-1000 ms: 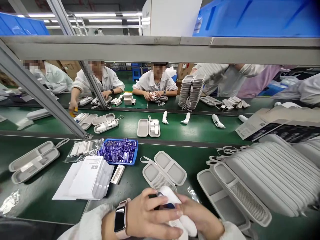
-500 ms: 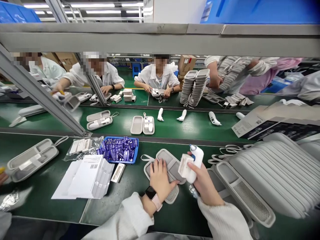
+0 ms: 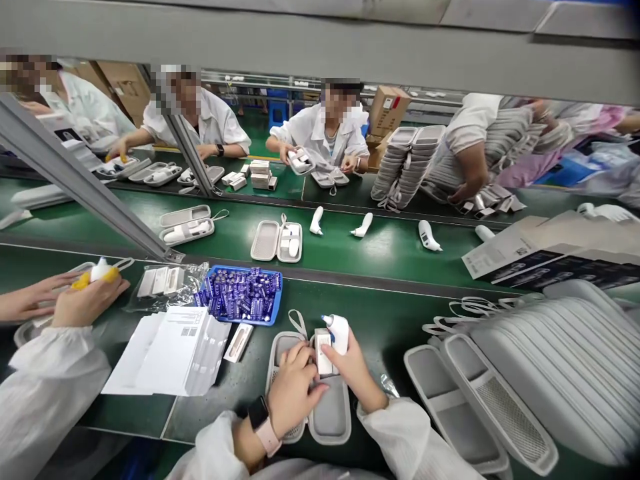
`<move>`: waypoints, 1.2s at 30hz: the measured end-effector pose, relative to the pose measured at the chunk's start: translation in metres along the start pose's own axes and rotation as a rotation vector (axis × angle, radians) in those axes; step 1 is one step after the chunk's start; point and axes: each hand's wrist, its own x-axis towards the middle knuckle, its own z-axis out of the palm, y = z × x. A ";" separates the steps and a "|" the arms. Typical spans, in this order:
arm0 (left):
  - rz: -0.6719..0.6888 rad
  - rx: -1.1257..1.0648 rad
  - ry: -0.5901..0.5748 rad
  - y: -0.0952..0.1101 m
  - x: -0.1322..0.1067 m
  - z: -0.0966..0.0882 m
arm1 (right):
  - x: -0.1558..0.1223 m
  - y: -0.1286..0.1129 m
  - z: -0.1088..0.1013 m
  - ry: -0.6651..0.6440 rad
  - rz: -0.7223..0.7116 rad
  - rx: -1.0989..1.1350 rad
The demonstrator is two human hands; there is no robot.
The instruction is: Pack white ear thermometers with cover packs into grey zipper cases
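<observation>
My right hand [image 3: 356, 368] is closed around a white ear thermometer [image 3: 339, 331] with a blue tip, held together with a small white box-like part [image 3: 323, 351]. It hovers over the right half of an open grey zip case [image 3: 327, 415] lying in front of me. My left hand [image 3: 293, 389] rests on the left half of that case, fingers curled and touching the small white part.
A blue tray of batteries [image 3: 242, 301], a stack of leaflets [image 3: 173, 350] and a bag of small parts [image 3: 165, 283] lie to the left. Open grey cases [image 3: 477, 407] pile up on the right. A neighbour's hands [image 3: 80, 293] work at far left; the conveyor [image 3: 385, 250] carries thermometers and cases.
My right hand has brought the thermometer and white part down and left, over the case. The case is turned lengthwise toward me. A neighbour's hands have come into view at left.
</observation>
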 end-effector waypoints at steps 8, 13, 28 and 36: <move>-0.067 -0.232 0.165 -0.002 0.016 -0.005 | -0.004 0.013 -0.002 0.002 -0.020 -0.154; -0.078 -0.145 0.072 -0.004 0.036 -0.008 | -0.008 0.011 -0.010 -0.085 -0.184 -0.218; -0.041 0.196 0.162 0.003 0.013 0.002 | -0.005 -0.024 -0.009 -0.088 -0.247 -0.583; 0.009 0.301 0.082 0.010 -0.012 -0.006 | -0.007 -0.018 0.010 0.040 -0.356 -0.740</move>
